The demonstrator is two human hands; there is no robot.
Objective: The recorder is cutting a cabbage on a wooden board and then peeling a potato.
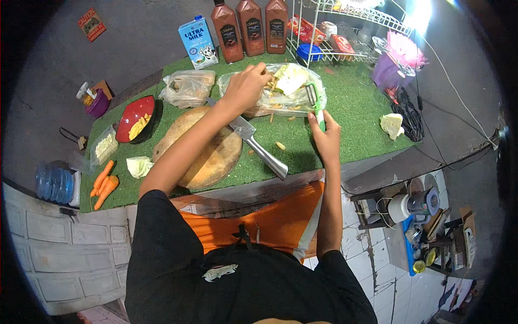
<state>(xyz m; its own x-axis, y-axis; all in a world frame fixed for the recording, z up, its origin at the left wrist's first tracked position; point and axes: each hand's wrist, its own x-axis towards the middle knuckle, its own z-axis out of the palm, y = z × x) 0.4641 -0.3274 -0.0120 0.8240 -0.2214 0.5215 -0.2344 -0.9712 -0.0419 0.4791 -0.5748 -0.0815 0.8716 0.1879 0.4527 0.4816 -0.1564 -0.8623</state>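
Note:
My right hand [327, 135] grips a green-handled vegetable peeler [319, 106], its blade pointing away from me over the edge of a clear plastic bag [279, 108]. Cabbage leaf [292, 77] and peelings lie in that bag. My left hand [249, 87] is over the bag's left part, fingertips bent down at the scraps; whether it pinches any is hidden. Under my left forearm lies a round wooden cutting board [202, 162]. A cleaver-like knife [265, 156] rests across the board's right edge, its metal handle towards me.
Carrots [104, 186], a cabbage piece [139, 166], a tub of chopped white pieces [104, 145] and a red bowl [131, 113] stand left. Behind are a knotted plastic bag [189, 88], a milk carton [198, 42], brown bottles [253, 28] and a wire rack [319, 52]. Another cabbage chunk [391, 125] lies right.

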